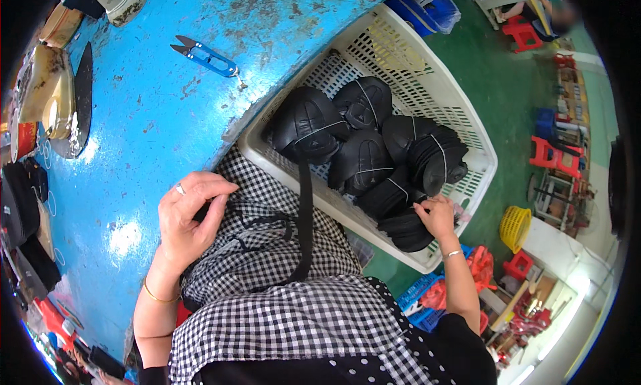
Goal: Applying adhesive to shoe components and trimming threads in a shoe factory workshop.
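My left hand (190, 215) is held loosely curled beside the edge of the blue table, over my checked apron (267, 325). A small gap shows between its thumb and forefinger, with nothing in it. Inside the white plastic basket (477, 141), my right hand (438, 218) has its fingers bent together at the edge of a bundle of stacked black pieces (406, 233). Its fingertips are partly hidden there. Several more black leather-like bundles (364, 159), tied round with thin pale bands, lie in the basket. A black strap (305, 211) hangs down over the apron.
Blue thread snips (207, 57) lie on the worn blue table (133, 165). A dark blade (83, 98) and stained containers (57, 85) stand at its far left. Beyond the basket are a blue bag (427, 11), red stools (554, 157) and a yellow basket (515, 229) on the green floor.
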`<action>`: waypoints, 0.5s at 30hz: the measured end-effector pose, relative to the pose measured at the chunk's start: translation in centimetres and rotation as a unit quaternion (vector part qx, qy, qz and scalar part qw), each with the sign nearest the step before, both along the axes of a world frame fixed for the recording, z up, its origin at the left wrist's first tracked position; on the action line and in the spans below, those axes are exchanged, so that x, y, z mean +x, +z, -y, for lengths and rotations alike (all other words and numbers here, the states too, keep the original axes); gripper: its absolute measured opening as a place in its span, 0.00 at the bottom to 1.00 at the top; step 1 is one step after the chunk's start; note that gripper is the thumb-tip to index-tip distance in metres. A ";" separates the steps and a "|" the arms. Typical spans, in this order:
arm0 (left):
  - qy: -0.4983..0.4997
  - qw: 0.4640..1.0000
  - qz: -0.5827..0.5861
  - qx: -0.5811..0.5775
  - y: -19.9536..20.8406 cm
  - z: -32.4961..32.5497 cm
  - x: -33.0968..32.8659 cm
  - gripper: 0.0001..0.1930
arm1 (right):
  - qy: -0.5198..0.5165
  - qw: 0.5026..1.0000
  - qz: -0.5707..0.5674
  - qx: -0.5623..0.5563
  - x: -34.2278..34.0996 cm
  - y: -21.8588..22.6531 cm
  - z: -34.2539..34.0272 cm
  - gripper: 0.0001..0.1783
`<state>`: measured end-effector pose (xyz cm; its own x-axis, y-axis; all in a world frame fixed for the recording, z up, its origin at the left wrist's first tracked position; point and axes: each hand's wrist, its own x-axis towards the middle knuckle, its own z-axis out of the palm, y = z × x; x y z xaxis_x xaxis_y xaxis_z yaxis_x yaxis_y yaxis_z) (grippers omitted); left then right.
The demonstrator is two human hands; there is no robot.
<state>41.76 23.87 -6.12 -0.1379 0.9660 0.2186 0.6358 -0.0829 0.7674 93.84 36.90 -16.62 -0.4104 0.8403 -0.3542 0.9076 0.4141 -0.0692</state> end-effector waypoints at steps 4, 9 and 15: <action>-0.010 0.999 0.013 0.030 0.0 0.0 0.1 0.12 | 0.035 0.996 0.086 0.000 -2.0 -0.6 -0.2 0.15; -0.018 1.000 0.004 0.014 0.2 -0.2 0.3 0.12 | -0.005 0.989 0.105 -0.099 -6.5 -4.7 -3.2 0.13; -0.025 0.999 0.029 0.002 0.5 -0.6 0.1 0.13 | -0.369 0.775 -0.366 -0.360 -15.4 -14.5 -6.1 0.28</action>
